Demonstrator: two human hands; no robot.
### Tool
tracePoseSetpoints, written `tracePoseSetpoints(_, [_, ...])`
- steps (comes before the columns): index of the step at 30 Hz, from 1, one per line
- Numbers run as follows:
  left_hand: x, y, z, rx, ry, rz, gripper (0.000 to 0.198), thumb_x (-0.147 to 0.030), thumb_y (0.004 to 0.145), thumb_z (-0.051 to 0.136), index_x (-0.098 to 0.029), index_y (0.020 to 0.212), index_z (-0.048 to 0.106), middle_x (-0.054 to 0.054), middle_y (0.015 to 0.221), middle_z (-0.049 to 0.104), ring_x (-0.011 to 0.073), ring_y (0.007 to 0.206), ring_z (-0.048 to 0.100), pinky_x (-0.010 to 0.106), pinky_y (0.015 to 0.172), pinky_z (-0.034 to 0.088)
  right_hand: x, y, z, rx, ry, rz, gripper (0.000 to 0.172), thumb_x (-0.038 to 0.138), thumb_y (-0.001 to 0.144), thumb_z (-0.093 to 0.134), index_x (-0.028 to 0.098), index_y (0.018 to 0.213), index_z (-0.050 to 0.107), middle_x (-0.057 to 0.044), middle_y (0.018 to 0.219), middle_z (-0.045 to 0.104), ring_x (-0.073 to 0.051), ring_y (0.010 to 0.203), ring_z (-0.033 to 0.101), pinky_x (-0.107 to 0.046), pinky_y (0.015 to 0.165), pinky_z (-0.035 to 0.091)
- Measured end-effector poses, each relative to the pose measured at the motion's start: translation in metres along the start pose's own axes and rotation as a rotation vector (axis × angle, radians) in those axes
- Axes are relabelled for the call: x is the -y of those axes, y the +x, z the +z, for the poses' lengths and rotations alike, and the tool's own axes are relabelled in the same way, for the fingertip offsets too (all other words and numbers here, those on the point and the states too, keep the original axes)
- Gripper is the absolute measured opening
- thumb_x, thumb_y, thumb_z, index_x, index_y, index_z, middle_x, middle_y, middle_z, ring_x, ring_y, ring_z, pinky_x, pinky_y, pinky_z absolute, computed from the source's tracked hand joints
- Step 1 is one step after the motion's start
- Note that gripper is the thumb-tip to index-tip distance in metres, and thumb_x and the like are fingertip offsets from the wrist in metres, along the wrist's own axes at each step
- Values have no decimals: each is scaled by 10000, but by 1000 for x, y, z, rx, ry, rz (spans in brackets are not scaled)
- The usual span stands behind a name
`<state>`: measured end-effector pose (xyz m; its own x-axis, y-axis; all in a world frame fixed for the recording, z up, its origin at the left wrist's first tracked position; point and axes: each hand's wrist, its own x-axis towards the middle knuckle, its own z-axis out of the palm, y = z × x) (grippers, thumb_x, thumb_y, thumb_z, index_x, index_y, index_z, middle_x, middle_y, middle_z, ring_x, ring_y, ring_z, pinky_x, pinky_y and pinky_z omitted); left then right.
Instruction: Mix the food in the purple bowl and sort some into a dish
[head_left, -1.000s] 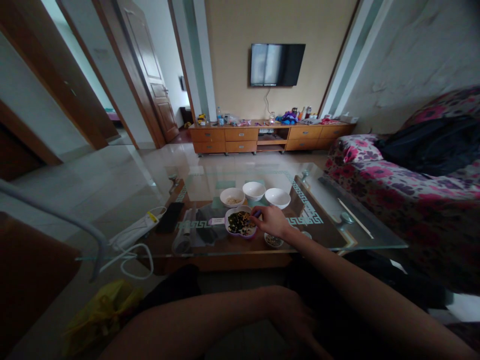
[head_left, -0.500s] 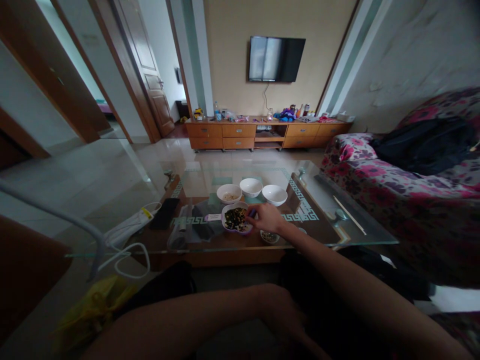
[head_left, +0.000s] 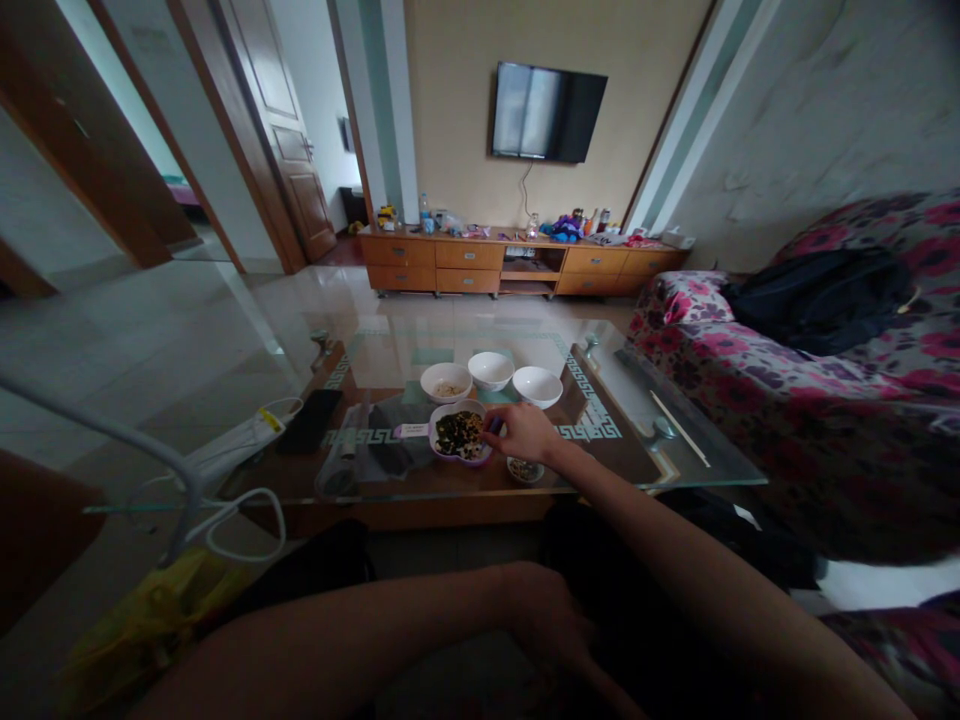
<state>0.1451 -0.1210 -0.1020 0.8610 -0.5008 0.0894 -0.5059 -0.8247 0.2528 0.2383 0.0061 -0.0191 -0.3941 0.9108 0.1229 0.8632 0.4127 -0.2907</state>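
Observation:
My right hand (head_left: pixel 521 433) reaches over the glass table with thumb and fingers pinched together at the right edge of a white, purple-rimmed dish (head_left: pixel 463 462). Whatever the fingertips hold is too small to make out. Dark green and tan bits (head_left: pixel 459 432) fill the dish, and a pale labelled handle (head_left: pixel 412 430) sticks out to its left. Just below my right wrist stands a small bowl (head_left: pixel 525 470) of mixed bits, partly covered. My left hand (head_left: pixel 551 615) is low in the shadowed foreground, apart from the table, a finger stretched downward and the others hardly visible.
Behind the dish stand three white bowls; the left bowl (head_left: pixel 446 383) has pale pieces inside. Chopsticks (head_left: pixel 679 428) lie at the right of the glass table (head_left: pixel 630 465). A white power strip (head_left: pixel 232 440) and dark phone-like slab (head_left: pixel 311 422) are left. A yellow bag (head_left: pixel 150 620) sits lower left.
The whole view has shifted slightly, so the table things appear further left. My right hand stays pinched at the dish's right edge. My left hand has hardly moved.

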Motion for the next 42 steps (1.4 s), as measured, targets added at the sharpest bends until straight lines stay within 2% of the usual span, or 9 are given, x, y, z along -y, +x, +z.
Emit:
tracePoseSetpoints(3, [1,3,-20,-154,-83,139,438,-212,1018,486,-227,1400,701,64,1646,424,261,1599,272,342,1257,382,0,0,0,3,10,-5,135,301,933,720,231,995,818,-42,953,830,-231,839,758,-309,738,516])
tracePoseSetpoints(11, [10,6,-17,-82,-231,161,475,-244,988,600,-150,1452,645,91,1656,395,255,1623,193,327,1336,160,-2,1,1,12,41,-27,112,292,940,722,224,986,798,-32,962,827,-225,845,761,-303,750,520])
tracePoseSetpoints(16, [3,4,-9,-51,-128,52,436,-234,1023,512,-298,1418,685,12,1530,541,192,1548,374,247,1138,488,-5,2,3,22,58,-45,124,268,939,717,224,1026,793,-41,1006,827,-228,881,759,-302,781,530])
tracePoseSetpoints(20, [-4,0,7,96,63,-191,520,-264,978,631,-353,1491,618,34,1086,725,244,1065,724,307,739,636,-7,2,5,21,74,-53,130,250,943,706,208,1036,786,-53,1017,824,-228,895,754,-300,788,526])
tracePoseSetpoints(23, [-4,1,1,-15,20,-90,480,-265,981,635,-354,1452,656,32,1354,664,245,1371,586,312,1002,600,-8,3,6,29,88,-69,131,251,946,700,195,1034,780,-61,1014,820,-221,882,747,-296,782,518])
tracePoseSetpoints(27, [0,4,-22,-135,-225,88,365,-205,1011,551,-348,1251,787,-49,1620,456,204,1616,212,299,1272,345,-8,4,8,32,85,-81,122,239,945,688,184,1014,773,-67,998,811,-216,873,735,-294,774,502])
tracePoseSetpoints(32, [5,6,-23,-133,-519,61,555,-87,908,599,-524,1208,767,-182,1574,482,177,1558,353,248,1139,478,-4,3,6,23,77,-97,125,233,954,668,188,1004,774,-62,971,806,-214,857,722,-300,762,489])
tracePoseSetpoints(38, [5,5,-19,-164,-368,5,408,-143,913,594,-434,1087,820,-110,1481,557,209,1483,466,253,973,568,0,3,2,23,115,-66,113,208,942,687,184,995,784,-64,956,808,-195,802,722,-288,727,487])
tracePoseSetpoints(42, [2,6,-28,-111,-277,101,425,-182,978,502,-380,1215,794,-95,1577,478,196,1549,367,240,1029,540,0,3,3,3,143,-68,99,234,938,703,199,979,786,-51,940,810,-199,802,729,-292,736,499])
